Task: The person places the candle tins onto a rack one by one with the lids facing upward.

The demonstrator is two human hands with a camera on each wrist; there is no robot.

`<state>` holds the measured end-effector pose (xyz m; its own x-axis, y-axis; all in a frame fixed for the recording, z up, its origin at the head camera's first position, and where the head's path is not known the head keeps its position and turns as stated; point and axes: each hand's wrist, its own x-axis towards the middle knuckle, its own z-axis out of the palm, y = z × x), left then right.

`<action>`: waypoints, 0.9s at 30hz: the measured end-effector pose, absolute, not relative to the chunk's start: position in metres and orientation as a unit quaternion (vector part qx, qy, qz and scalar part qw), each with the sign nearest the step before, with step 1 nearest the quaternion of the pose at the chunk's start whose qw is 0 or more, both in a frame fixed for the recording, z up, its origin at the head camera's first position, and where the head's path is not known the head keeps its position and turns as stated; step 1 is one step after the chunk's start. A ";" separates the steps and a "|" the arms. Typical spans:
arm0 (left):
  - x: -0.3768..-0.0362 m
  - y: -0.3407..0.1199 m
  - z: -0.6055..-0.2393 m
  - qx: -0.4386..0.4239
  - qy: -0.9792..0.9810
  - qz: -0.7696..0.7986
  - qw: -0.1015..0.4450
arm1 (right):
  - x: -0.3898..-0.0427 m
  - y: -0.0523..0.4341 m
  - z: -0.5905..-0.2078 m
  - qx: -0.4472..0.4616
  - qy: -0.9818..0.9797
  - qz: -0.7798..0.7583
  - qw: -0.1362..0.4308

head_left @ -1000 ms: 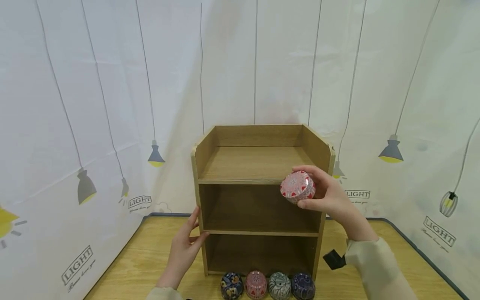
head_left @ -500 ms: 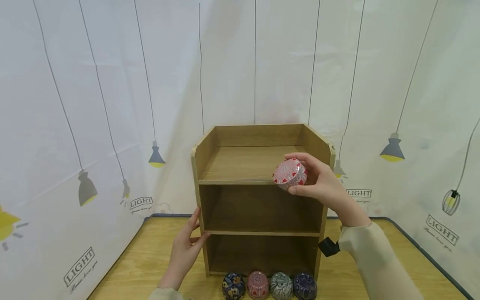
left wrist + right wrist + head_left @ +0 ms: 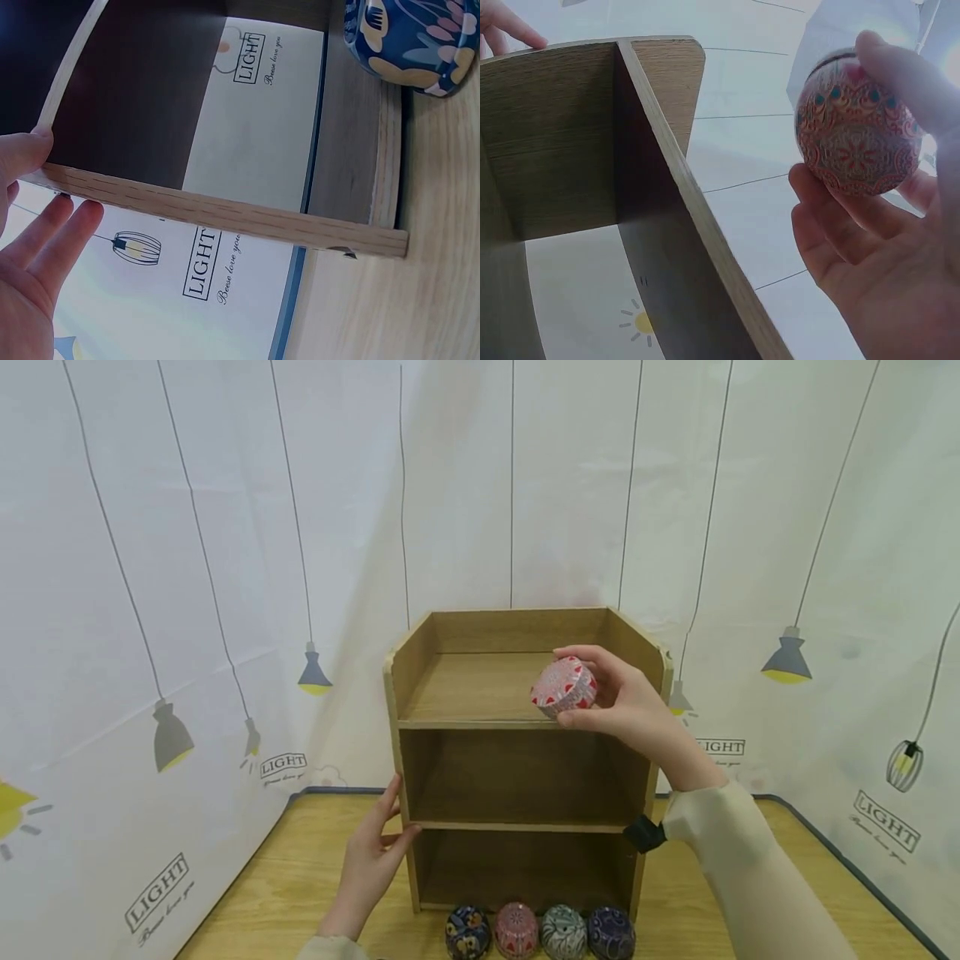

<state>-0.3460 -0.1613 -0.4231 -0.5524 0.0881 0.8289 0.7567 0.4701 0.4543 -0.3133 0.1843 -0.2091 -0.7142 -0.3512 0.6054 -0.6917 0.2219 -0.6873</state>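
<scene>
My right hand [image 3: 611, 697] grips a round pink and red patterned tin [image 3: 564, 686], tilted, just above the front edge of the top shelf of a small wooden shelf unit [image 3: 517, 723]. The right wrist view shows the tin [image 3: 857, 127] held between my fingers [image 3: 904, 75] and palm, beside the unit's side panel [image 3: 697, 225]. My left hand [image 3: 372, 852] rests with straight fingers against the unit's lower left side panel; its fingers [image 3: 52, 240] and thumb touch the panel's edge [image 3: 225, 217] in the left wrist view.
Several patterned tins stand in a row on the wooden table [image 3: 262, 893] in front of the unit: dark blue floral [image 3: 467, 932], pink [image 3: 514, 930], grey-green [image 3: 562, 932], purple [image 3: 611, 932]. A white printed curtain [image 3: 187, 568] surrounds the table. The unit's shelves hold nothing.
My right hand has lifted the pink tin up and to the left, from in front of the middle shelf to the top shelf's front edge. The left hand has stayed put.
</scene>
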 end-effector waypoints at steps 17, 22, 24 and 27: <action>-0.348 -0.162 -0.424 -0.274 -0.766 -0.435 0.386 | -0.329 0.160 -0.198 0.354 -0.757 0.526 0.156; -0.349 -0.162 -0.425 -0.283 -0.758 -0.441 0.388 | -0.331 0.153 -0.196 0.349 -0.757 0.532 0.147; -0.349 -0.162 -0.425 -0.284 -0.757 -0.442 0.388 | -0.332 0.150 -0.196 0.348 -0.755 0.537 0.144; -0.348 -0.161 -0.424 -0.281 -0.759 -0.442 0.387 | -0.335 0.146 -0.196 0.348 -0.749 0.546 0.137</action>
